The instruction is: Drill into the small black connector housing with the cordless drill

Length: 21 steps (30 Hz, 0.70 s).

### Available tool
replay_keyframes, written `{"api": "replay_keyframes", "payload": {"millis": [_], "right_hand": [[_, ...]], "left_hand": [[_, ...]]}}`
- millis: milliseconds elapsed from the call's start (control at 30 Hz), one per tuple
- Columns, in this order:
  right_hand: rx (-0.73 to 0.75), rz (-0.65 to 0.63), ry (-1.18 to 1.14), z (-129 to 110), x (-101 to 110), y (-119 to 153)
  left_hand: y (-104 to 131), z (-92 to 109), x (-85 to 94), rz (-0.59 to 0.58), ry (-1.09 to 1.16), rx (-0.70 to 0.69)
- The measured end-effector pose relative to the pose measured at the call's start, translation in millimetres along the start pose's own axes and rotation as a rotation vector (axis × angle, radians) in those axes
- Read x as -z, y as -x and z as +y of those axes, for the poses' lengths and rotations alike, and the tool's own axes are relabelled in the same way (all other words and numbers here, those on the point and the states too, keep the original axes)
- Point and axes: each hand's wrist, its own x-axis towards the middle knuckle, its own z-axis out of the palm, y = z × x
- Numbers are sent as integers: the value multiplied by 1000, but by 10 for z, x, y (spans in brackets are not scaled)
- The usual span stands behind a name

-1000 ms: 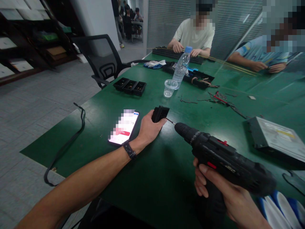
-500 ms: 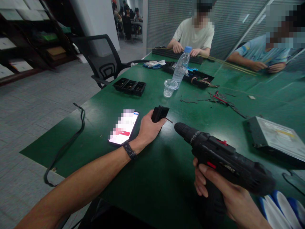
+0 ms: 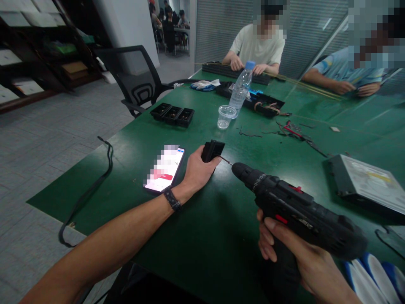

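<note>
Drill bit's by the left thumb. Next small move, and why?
Probably ease the thumb of the left hand back: that hand grips the black piece, and the bit of the drill in the right hand seems to end beside that thumb.

A small black part (image 3: pixel 212 151) is held in the grip of the left hand (image 3: pixel 198 171), above the green desk (image 3: pixel 202 245). A black drill (image 3: pixel 291 202) is held in the grip of the right hand (image 3: pixel 305 257), its bit (image 3: pixel 226 160) pointed at the part; whether they touch cannot be told. A lit phone (image 3: pixel 167 171) is laid beside the left hand. Beyond, a clear cup (image 3: pixel 224 121) is set by a blue-capped bottle (image 3: pixel 241 93).
</note>
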Motion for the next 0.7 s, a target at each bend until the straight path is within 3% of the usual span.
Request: {"api": "replay_keyframes", "payload": {"millis": [433,700], "right_hand": [[30,-32,3,153,94,-16],[41,-19,-2,113,58,-2]], "left_hand": [[-12,-32,-11,2,0,9],[-23,-35,-8,4,-3,10]]}}
